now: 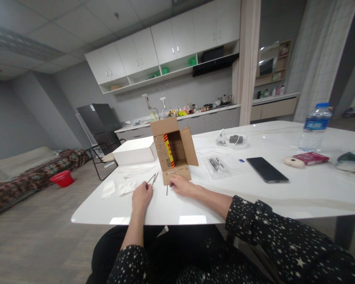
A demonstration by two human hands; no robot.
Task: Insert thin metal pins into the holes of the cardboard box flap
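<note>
A small cardboard box (160, 152) stands on the white table, its flaps spread and its opening toward me. Yellow-and-red tape runs down its side, which carries rows of small dots. My right hand (180, 185) is closed at the box's front flap (177, 173), fingertips pressed together. A thin dark rod (167, 191) sticks out below those fingertips and seems to be pinched there. My left hand (142, 194) rests closed on the table, left of the box. Several more thin dark rods (155, 178) lie by its fingertips; whether it grips one is hidden.
White tissues (108, 189) lie left of my left hand, with a white box (136, 150) behind. To the right are a clear packet (217, 166), a black phone (267, 169), a dark red box (313, 158) and a water bottle (313, 130). A white cabled device (232, 139) sits farther back.
</note>
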